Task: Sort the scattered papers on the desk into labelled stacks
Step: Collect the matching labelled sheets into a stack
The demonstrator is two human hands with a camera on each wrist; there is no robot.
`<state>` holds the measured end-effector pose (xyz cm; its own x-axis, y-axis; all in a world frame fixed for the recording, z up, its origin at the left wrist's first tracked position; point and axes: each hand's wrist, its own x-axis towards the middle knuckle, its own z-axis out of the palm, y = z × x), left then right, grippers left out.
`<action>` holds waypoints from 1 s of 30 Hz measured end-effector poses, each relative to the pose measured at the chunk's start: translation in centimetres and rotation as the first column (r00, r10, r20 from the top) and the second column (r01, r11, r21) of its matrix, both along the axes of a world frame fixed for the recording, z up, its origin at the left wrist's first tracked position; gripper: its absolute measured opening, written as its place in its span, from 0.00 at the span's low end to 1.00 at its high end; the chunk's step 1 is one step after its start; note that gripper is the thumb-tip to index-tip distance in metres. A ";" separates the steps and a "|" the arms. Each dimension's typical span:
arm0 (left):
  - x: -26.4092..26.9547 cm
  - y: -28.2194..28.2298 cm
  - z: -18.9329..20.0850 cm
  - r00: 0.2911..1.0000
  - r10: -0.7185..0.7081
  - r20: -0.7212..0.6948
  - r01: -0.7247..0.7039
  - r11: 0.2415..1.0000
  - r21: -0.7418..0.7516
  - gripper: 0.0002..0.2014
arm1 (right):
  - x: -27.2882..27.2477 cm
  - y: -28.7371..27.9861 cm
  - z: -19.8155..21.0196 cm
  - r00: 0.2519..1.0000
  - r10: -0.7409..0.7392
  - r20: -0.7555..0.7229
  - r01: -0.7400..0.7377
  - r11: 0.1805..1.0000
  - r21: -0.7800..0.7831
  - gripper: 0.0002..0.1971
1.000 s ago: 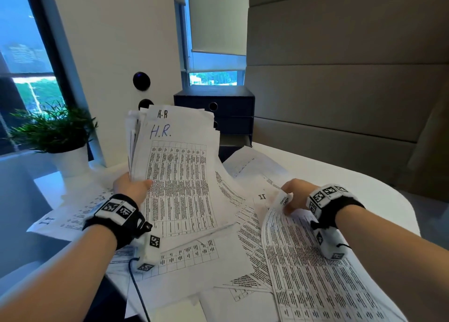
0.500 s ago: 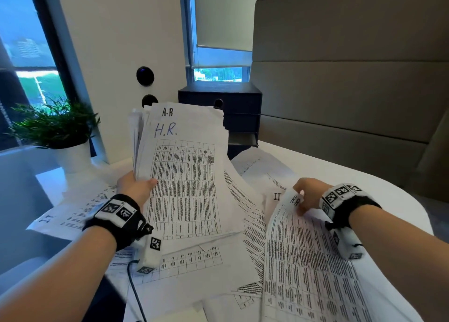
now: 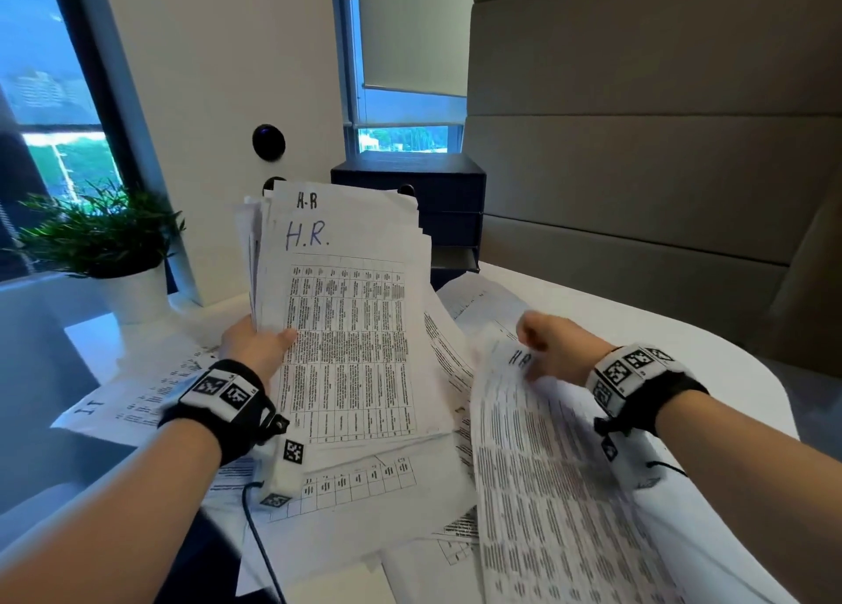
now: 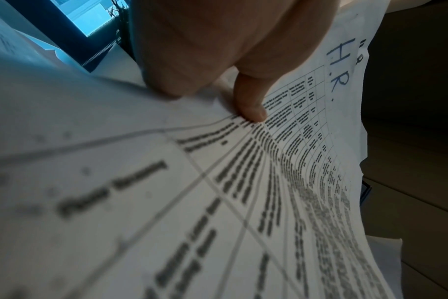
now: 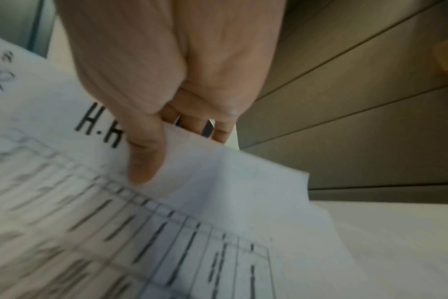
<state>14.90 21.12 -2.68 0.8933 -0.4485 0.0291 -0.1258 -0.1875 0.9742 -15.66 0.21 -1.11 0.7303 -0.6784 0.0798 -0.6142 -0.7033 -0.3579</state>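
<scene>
My left hand [image 3: 255, 346] grips a thick stack of printed sheets [image 3: 351, 330] marked "H.R." in blue, held upright above the desk; the thumb [image 4: 251, 105] presses on the top sheet [image 4: 281, 182]. My right hand [image 3: 553, 348] pinches the top edge of a single printed sheet [image 3: 560, 489] marked "H.R" in black, lifted off the pile to the right of the stack. In the right wrist view the thumb [image 5: 143, 157] lies on this sheet [image 5: 166, 232] with the fingers behind it. Loose printed papers [image 3: 364, 485] cover the white desk [image 3: 638, 325]; one at the left reads "IT" [image 3: 114, 410].
A potted green plant [image 3: 105, 248] in a white pot stands at the back left. A dark drawer unit [image 3: 433, 202] sits at the back centre behind the stack. A padded wall panel [image 3: 638, 147] runs along the right. A black cable [image 3: 259, 549] hangs off the front edge.
My right hand has raised the single "H.R" sheet higher off the pile and its label now shows. The left hand keeps holding the stack in about the same place.
</scene>
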 end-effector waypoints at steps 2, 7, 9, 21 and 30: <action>-0.4 0.2 0.3 0.999 -0.047 -0.001 0.047 0.999 -0.024 0.16 | 1.2 0.8 2.1 0.993 -0.020 0.117 0.025 0.999 -0.042 0.17; -1.9 1.0 1.1 0.990 -0.142 -0.010 0.139 0.978 -0.153 0.15 | 6.0 3.7 7.4 0.992 0.007 0.124 0.024 0.968 -0.251 0.09; -2.7 1.2 1.3 0.980 -0.197 0.010 0.196 0.966 -0.168 0.16 | 8.3 4.9 8.9 0.992 0.033 0.118 0.006 0.949 -0.316 0.07; -3.9 1.6 -0.7 0.951 -0.298 -0.082 0.275 0.937 -0.214 0.12 | 17.1 6.2 8.8 0.989 0.006 0.150 0.028 0.974 -0.226 0.05; -2.7 1.2 -0.9 0.976 -0.214 0.026 0.215 0.976 -0.034 0.13 | 15.0 3.6 4.4 0.891 -0.064 0.448 0.152 0.975 -0.162 0.30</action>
<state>12.15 22.33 -3.55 0.7752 -0.6281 0.0679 -0.1812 -0.1181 0.9763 -0.66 3.84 3.29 0.5141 -0.6914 0.5077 -0.5015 -0.7224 -0.4760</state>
